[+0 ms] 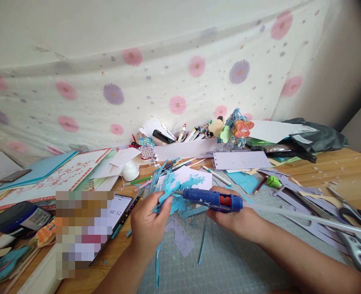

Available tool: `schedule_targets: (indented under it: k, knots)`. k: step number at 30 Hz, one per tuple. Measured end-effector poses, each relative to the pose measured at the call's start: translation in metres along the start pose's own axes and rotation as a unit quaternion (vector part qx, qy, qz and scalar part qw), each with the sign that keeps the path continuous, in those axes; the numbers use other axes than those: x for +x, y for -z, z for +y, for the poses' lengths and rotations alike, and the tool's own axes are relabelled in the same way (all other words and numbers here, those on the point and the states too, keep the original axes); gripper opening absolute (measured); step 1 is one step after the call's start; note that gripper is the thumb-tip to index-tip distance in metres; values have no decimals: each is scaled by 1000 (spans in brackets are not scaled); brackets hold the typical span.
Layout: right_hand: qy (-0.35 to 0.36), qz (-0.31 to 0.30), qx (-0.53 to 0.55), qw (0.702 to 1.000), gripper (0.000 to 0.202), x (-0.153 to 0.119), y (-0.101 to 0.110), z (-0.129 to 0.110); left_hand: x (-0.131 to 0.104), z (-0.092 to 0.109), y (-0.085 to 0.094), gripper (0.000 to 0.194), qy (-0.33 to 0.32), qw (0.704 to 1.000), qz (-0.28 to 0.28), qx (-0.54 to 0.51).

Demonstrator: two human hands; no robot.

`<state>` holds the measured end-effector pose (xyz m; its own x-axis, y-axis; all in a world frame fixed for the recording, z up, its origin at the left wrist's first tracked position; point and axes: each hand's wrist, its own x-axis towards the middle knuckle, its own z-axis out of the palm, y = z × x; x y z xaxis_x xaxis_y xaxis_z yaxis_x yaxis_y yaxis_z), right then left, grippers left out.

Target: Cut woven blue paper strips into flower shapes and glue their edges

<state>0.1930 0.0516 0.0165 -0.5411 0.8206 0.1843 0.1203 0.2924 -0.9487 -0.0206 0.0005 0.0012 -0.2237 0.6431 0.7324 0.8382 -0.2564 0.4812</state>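
In my right hand (229,222) is a blue glue gun (212,199), its fingers wrapped round the grip and a long translucent glue stick (290,211) trailing out behind. The gun's metal nozzle points left, at or very near a small strip of blue paper (168,192). My left hand (151,218) pinches that strip between thumb and forefinger. Under and behind it lie more blue paper scraps (188,210) and a white sheet with blue cut-out shapes (198,175). Whether the nozzle touches the paper I cannot tell.
A grey cutting mat (174,277) covers the middle of the wooden table. To the left lie a phone (117,208) and a dark jar (19,220). Scissors (356,249) and purple paper offcuts (308,204) are on the right. A white box (186,150) of pens stands behind.
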Motion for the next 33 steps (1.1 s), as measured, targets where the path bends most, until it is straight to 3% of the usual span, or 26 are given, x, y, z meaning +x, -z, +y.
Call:
schedule_targets:
  k: [13, 17, 20, 23, 26, 29, 33]
  knots:
    - [52, 25, -94, 994, 12, -3, 1, -3, 0, -1, -2, 13, -21, 1000, 14, 3]
    - [97, 58, -58, 992, 6, -6, 2, -1, -1, -3, -3, 13, 47, 998, 12, -32]
    - [90, 142, 13, 986, 17, -4, 1, 4, -2, -3, -3, 19, 122, 988, -17, -92]
    - [17, 207, 131, 969, 34, 0, 1, 9, -3, 0, -5, 25, 204, 956, -53, -203]
    - [-9, 220, 213, 952, 38, 5, 1, 10, -7, 4, -10, 27, 274, 900, -94, -327]
    - [-29, 215, 213, 953, 40, 7, 2, 10, -11, 8, -16, 27, 316, 857, -130, -386]
    - [-63, 211, 142, 965, 32, 5, 2, 7, -12, 18, -20, 30, 355, 827, -136, -413]
